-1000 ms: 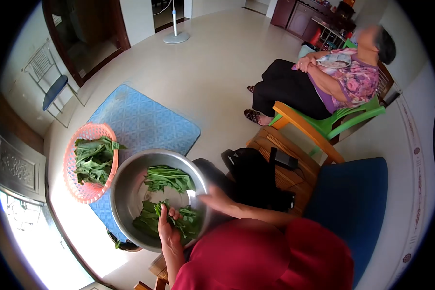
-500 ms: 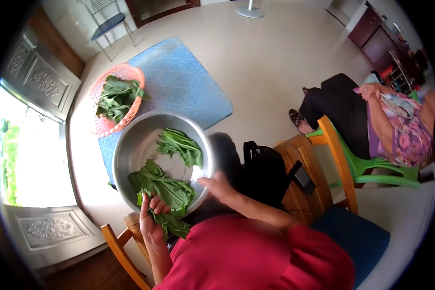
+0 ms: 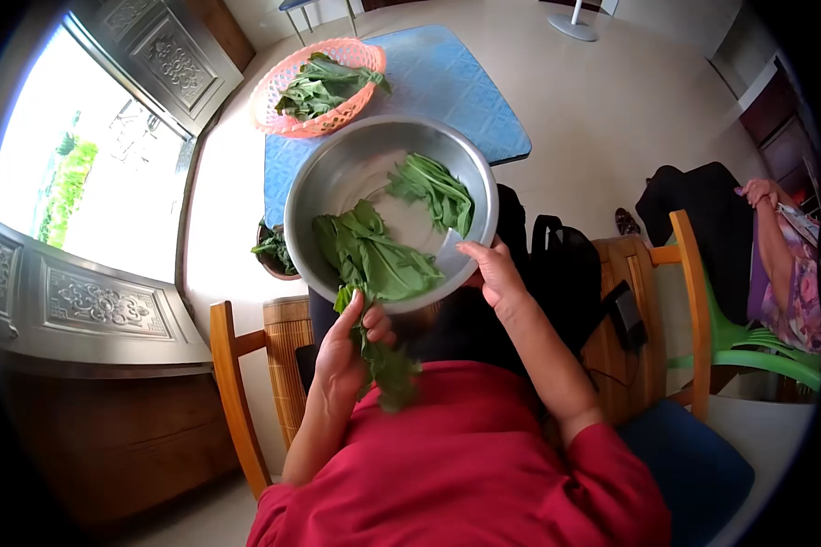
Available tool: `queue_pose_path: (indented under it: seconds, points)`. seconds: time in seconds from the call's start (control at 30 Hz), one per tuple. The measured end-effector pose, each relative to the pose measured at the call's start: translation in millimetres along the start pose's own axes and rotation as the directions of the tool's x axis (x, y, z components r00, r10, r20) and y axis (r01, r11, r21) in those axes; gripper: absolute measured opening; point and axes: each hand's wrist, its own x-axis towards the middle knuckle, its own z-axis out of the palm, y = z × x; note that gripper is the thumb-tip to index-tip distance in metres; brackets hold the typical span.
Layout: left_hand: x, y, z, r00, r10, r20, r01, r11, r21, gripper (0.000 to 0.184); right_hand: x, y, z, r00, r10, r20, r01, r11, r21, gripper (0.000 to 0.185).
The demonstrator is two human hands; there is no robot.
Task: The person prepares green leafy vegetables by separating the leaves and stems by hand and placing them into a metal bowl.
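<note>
A large metal basin point(image 3: 301, 196) rests tilted over my lap, with two bunches of leafy greens inside: a smaller bunch point(image 3: 433, 193) at the far right and a larger one point(image 3: 379, 251) at the near left. My left hand point(image 3: 345, 351) is closed around a few leaves point(image 3: 394, 374) just outside the basin's near edge; they hang down toward my shirt and their lower part is blurred. At the basin's right rim, my right hand point(image 3: 500, 273) grips with the thumb on top and the fingers mostly hidden below.
A pink plastic basket point(image 3: 365, 55) of greens stands on a blue table point(image 3: 465, 87). Left of the basin sits a dark pot point(image 3: 278, 264) with leaves. Wooden chair frames point(image 3: 693, 301) flank me; a black bag point(image 3: 561, 273) lies right. A seated person point(image 3: 775, 255) is at far right.
My right hand has gone from beside the basin's rim to holding it. The leaves in my left hand have swung lower. The whole view has shifted, bringing the dark pot into sight.
</note>
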Motion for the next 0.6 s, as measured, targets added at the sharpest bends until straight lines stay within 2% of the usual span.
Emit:
queue_pose_path:
  seconds: [0.1, 0.17, 0.27, 0.3, 0.43, 0.6]
  points:
    - [-5.1, -4.6, -3.8, 0.992, -0.067, 0.107, 0.073, 0.996, -0.047, 0.023, 1.5, -0.6, -4.2, 0.999, 0.003, 0.034, -0.003, 1.000, -0.001, 0.046]
    - [-9.3, -6.9, -3.1, 0.995, -0.043, 0.093, 0.045, 0.999, -0.019, 0.023, -0.6, -7.5, -0.7, 0.999, 0.013, 0.051, -0.011, 1.000, -0.029, 0.045]
    - [-15.0, -8.1, -8.5, 0.996, -0.011, 0.085, 0.012, 1.000, -0.011, 0.024, -24.1, -23.1, 10.5, 0.991, 0.137, -0.009, -0.137, 0.989, -0.049, 0.046]
    - [-17.6, -8.4, -8.9, 0.997, 0.001, 0.071, 0.000, 1.000, -0.012, 0.024, -18.9, -14.8, 3.5, 0.993, 0.108, 0.039, -0.106, 0.993, -0.046, 0.048]
    - [-25.7, -9.6, -17.2, 0.998, 0.041, 0.052, -0.040, 0.999, -0.020, 0.025, -52.1, -20.2, 14.3, 0.993, 0.121, -0.002, -0.120, 0.988, -0.102, 0.049]
    - [-29.3, -11.7, -35.6, 0.997, 0.082, 0.004, -0.082, 0.996, -0.048, 0.018, -75.3, 13.5, 11.2, 0.996, -0.083, 0.028, 0.085, 0.992, -0.093, 0.051]
